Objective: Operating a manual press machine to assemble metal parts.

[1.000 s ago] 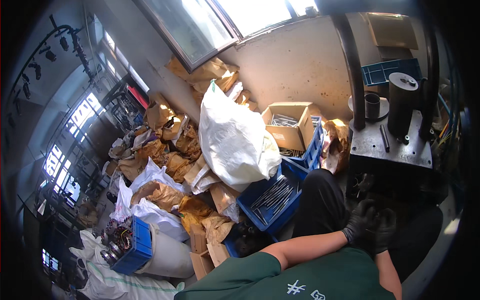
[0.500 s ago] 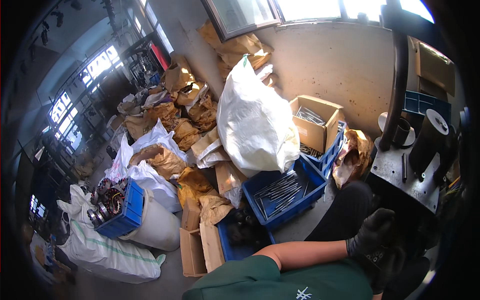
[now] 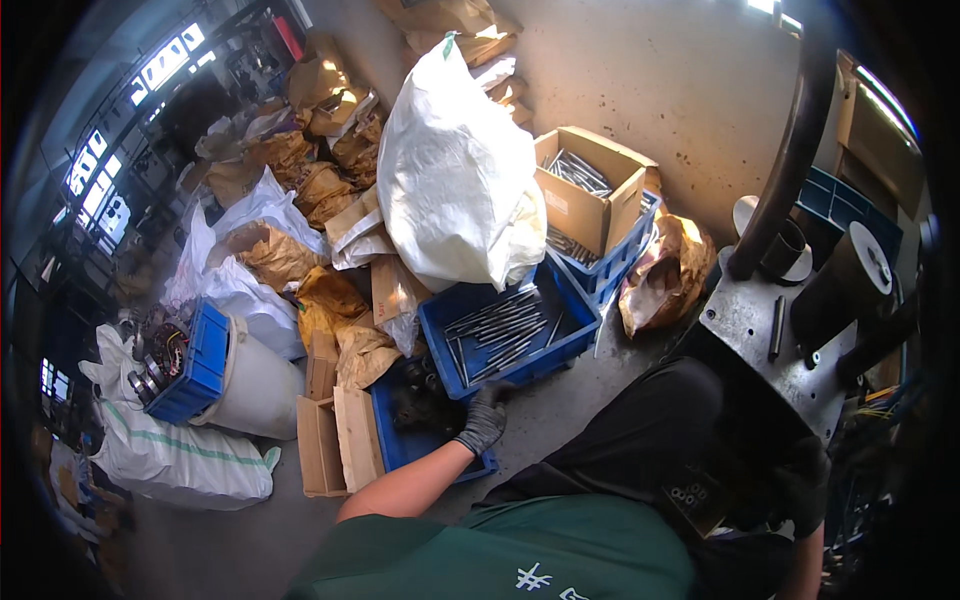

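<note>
My left hand (image 3: 485, 420), in a dark grey knitted glove, reaches out to the left. It is over the near rim of a blue bin (image 3: 484, 472) holding dark parts, close to the corner of a second blue bin (image 3: 590, 335). Its fingers look loosely stretched out, and I see nothing held in them. Several thin metal rods (image 3: 505, 328) lie in that second bin. My right hand (image 3: 803, 490), also in a dark glove, is low on the right in deep shadow, and its fingers cannot be made out. Near it, above my lap, sits a dark piece with small rings (image 3: 688, 494).
A steel machine plate (image 3: 735, 315) with a thick post (image 3: 795, 150) stands at the right. Behind the bins are a large white sack (image 3: 455, 170), a carton of rods (image 3: 590, 205) and a crumpled brown bag (image 3: 668, 275). Open cardboard boxes (image 3: 320, 450) border the bin on its left.
My left hand has swung from over my lap on the right to the blue bins on the left. The view has tilted down and turned right. My right hand now shows apart from the left.
</note>
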{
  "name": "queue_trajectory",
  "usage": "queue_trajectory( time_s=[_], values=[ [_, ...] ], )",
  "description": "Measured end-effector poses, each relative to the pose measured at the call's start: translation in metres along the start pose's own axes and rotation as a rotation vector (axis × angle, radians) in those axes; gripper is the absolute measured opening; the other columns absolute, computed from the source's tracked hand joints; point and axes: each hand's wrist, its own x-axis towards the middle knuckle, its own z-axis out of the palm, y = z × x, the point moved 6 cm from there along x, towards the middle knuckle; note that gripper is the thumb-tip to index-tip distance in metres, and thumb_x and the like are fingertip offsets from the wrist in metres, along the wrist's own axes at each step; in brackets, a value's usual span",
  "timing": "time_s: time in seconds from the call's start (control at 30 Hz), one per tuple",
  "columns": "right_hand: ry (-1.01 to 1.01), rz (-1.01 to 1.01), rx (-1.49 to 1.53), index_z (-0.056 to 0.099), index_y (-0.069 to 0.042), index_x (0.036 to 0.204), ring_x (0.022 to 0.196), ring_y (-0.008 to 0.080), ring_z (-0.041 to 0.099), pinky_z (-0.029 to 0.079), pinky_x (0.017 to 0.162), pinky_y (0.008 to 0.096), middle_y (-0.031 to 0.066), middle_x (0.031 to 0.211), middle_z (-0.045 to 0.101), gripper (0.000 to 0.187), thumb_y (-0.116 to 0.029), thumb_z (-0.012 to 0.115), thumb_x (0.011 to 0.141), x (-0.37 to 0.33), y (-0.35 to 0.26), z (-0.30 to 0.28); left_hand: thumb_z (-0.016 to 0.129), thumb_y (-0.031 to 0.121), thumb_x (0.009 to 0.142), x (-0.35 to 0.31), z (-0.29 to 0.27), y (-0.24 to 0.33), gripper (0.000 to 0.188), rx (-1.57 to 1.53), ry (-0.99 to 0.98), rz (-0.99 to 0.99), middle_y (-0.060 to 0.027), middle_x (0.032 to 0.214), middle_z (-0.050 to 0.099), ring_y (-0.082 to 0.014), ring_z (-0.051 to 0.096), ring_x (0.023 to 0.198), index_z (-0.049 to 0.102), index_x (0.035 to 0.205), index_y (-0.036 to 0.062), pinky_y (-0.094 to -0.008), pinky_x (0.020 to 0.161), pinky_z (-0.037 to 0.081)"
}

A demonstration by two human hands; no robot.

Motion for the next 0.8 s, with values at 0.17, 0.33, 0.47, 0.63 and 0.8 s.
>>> queue_trajectory(
  time_s=[0.17,0.33,0.47,0.63,0.8],
  values=[
    [-0.054,0.149,-0.016,0.065,-0.003,0.110,0.095,0.0169,0.062,0.055,0.085,0.0367,0.0049,0.101,0.066,0.043,0.002,0.086,0.072,0.024,0.066,0.022,0.063,-0.003,0.089,-0.082,0.003,-0.063,0.037,0.226,0.037,-0.118,-0.0200,0.114,0.072,-0.0391,0.073,0.105,0.072,0.123,0.0079,-0.0467,0.092,0.059],
    [-0.101,0.275,-0.239,0.060,-0.005,0.082,0.074,0.0122,0.056,0.049,0.067,0.0365,0.0026,0.073,0.059,0.027,-0.003,0.086,0.077,0.033,0.082,0.016,0.069,0.007,0.094,-0.103,-0.024,-0.058,0.026,0.435,-0.016,-0.052,-0.0219,0.113,0.070,-0.0437,0.070,0.104,0.071,0.120,0.0086,-0.0502,0.091,0.058],
    [-0.080,0.207,-0.224,0.061,-0.002,0.080,0.068,0.0139,0.054,0.047,0.064,0.0387,0.0062,0.069,0.059,0.026,-0.009,0.086,0.079,0.029,0.077,0.012,0.070,0.005,0.094,-0.080,-0.041,-0.036,0.022,0.439,-0.003,-0.049,-0.0208,0.110,0.070,-0.0424,0.071,0.102,0.071,0.116,0.0066,-0.0455,0.089,0.058],
    [-0.116,0.075,-0.143,0.060,0.000,0.078,0.065,0.0178,0.052,0.043,0.062,0.0410,0.0119,0.068,0.056,0.029,-0.018,0.081,0.086,0.026,0.061,0.014,0.069,0.004,0.096,-0.037,-0.020,0.010,0.021,0.321,-0.071,0.089,-0.0189,0.105,0.069,-0.0388,0.072,0.098,0.070,0.116,0.0057,-0.0436,0.086,0.058],
    [-0.162,0.030,-0.306,0.067,0.000,0.089,0.075,0.0323,0.066,0.050,0.069,0.0433,0.0172,0.080,0.066,0.019,-0.017,0.076,0.089,0.031,0.055,0.022,0.069,0.007,0.097,0.005,-0.001,0.043,0.019,0.305,-0.120,0.260,-0.0186,0.105,0.070,-0.0391,0.071,0.096,0.071,0.116,0.0076,-0.0442,0.085,0.058]
  ],
)
